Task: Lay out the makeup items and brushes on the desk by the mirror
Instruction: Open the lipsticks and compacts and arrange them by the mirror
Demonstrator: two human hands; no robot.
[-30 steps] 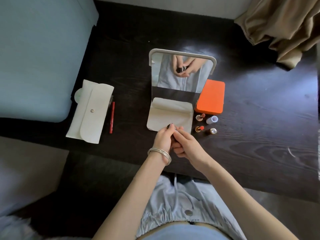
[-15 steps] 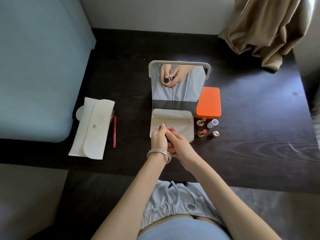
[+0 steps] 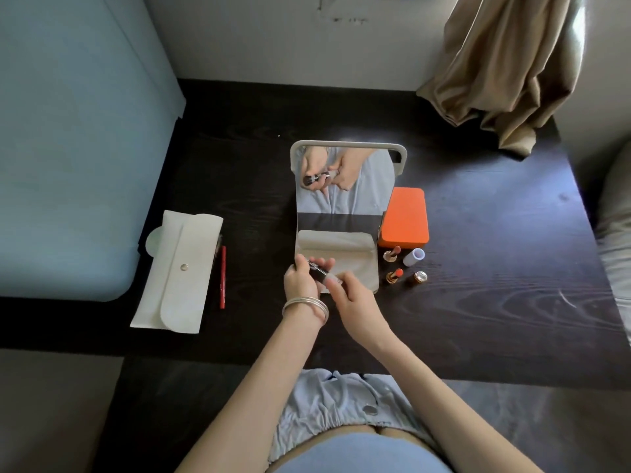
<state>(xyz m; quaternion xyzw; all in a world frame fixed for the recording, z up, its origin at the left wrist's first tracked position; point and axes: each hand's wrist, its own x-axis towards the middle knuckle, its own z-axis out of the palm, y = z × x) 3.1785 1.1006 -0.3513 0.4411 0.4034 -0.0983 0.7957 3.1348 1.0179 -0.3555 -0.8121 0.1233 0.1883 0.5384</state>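
Observation:
My left hand [image 3: 299, 280], with bangles at the wrist, grips a small dark makeup brush [image 3: 318, 270] just above the desk in front of the standing mirror [image 3: 341, 186]. My right hand [image 3: 353, 300] pinches a clear cap [image 3: 333, 279] at the brush's near end. The mirror's reflection shows the dark brush with a metal band and the clear piece slightly apart. Right of the mirror stand an orange case [image 3: 404, 216], two open lipsticks [image 3: 392, 255] [image 3: 394, 275], a white cap [image 3: 414, 257] and a gold cap [image 3: 419, 276].
A beige pouch [image 3: 345, 249] lies at the mirror's foot under my hands. A white snap pouch [image 3: 181, 271] and a red pencil [image 3: 222, 278] lie at the desk's left. A blue cushion [image 3: 68, 148] borders the left side; a tan curtain [image 3: 505, 70] hangs at the back right.
My hands, clasped together over the item before, have drawn slightly apart, and the clear cap now shows separate from the dark brush. The view has tilted upward.

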